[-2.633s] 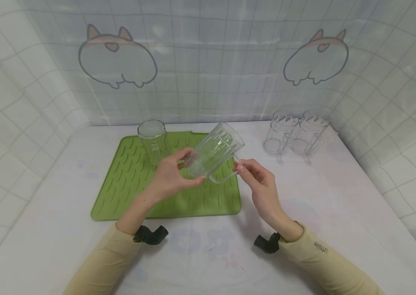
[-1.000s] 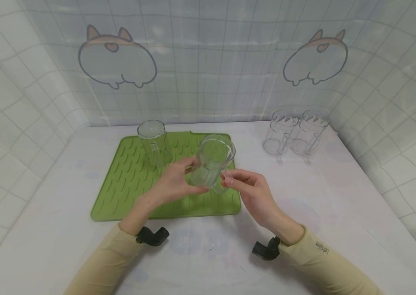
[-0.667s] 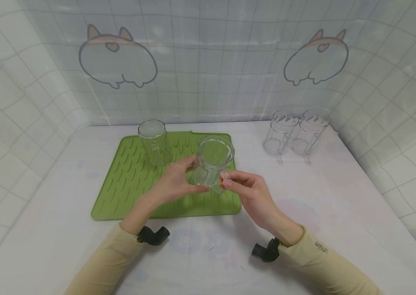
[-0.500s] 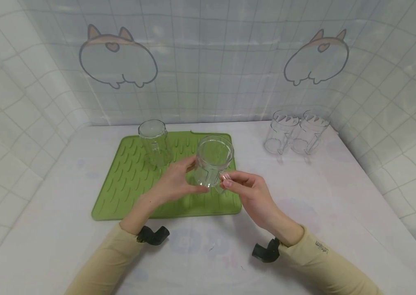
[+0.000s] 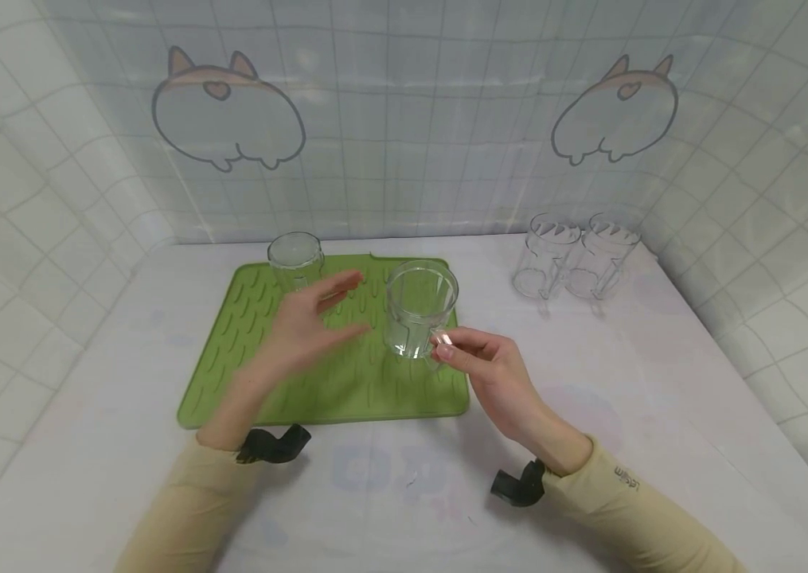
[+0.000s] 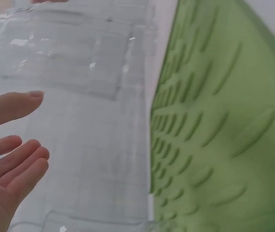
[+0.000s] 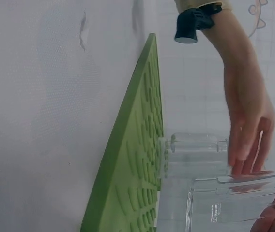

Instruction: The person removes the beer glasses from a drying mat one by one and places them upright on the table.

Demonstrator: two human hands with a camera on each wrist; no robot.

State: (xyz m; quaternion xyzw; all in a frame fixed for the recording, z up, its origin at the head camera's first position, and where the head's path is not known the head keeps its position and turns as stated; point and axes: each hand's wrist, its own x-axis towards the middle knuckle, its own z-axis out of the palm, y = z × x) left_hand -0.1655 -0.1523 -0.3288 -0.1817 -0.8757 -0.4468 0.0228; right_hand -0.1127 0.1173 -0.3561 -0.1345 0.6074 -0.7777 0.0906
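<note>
The right hand (image 5: 497,374) pinches a glass mug (image 5: 418,306) by its handle (image 5: 443,341), upright above the green mat (image 5: 353,390). The left hand (image 5: 298,322), fingers spread, holds nothing, near another mug (image 5: 294,253).

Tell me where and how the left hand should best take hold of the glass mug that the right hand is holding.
Probably around the body of the glass mug, coming from its left: the right hand already pinches the handle at the right front, while the wall facing the left hand is free. The rounded body should suit a thumb-and-fingers wrap.
</note>
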